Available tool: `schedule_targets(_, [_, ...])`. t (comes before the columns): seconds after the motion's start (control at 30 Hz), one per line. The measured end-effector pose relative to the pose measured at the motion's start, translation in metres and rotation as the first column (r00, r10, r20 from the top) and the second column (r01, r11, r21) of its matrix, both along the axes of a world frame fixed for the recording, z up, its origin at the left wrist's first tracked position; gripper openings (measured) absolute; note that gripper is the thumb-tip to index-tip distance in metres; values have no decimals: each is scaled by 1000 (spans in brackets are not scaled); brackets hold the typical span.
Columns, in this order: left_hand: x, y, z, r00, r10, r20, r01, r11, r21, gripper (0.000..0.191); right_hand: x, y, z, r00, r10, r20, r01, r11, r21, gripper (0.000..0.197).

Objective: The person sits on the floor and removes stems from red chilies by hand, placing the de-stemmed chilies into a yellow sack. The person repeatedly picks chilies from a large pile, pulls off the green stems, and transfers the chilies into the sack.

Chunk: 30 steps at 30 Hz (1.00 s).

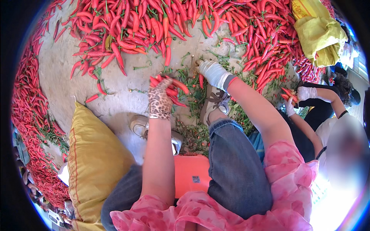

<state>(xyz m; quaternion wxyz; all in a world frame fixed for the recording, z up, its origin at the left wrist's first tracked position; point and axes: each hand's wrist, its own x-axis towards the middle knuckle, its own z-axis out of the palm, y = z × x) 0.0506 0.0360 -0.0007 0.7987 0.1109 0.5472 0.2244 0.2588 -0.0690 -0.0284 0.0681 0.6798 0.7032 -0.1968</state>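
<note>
My left hand, in a leopard-print glove, is closed around several red chili peppers above the concrete floor. My right hand, in a whitish glove, reaches down to the floor beside green stems; its fingertips are partly blurred, and whether anything is between them cannot be made out. A single red pepper lies just below that hand. Cut or pulled green stems cover the floor between and around my shoes. A large heap of red chili peppers spreads in front of both hands.
A full yellow woven sack stands at my left; another yellow sack lies at the upper right. An orange-red plastic surface shows between my legs. At the right, a co-worker's gloved hands hold peppers. More peppers line the left.
</note>
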Motion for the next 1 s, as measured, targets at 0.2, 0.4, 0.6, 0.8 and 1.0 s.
schedule_targets(0.2, [-21, -11, -34, 983, -161, -88, 160, 987, -16, 19, -29, 22, 63, 759, -365, -539, 345, 928, -141, 32])
schedule_targets(0.4, [-14, -4, -11, 963, -208, 172, 201, 978, 58, 20, -55, 30, 70, 813, -394, -428, 321, 918, -234, 32])
schedule_targets(0.6, [-24, -3, -21, 946, -7, 324, 49, 992, -120, 18, -61, 37, 64, 760, -395, -516, 365, 916, -165, 35])
schedule_targets(0.8, [-32, 1, -23, 955, -41, 294, 67, 994, -80, 18, -58, 53, 65, 369, -579, -727, 305, 814, -494, 28])
schedule_targets(1.0, [-33, 6, -22, 929, 56, 366, -41, 998, -51, 39, -47, 72, -7, 287, -581, -762, 756, 626, -192, 28])
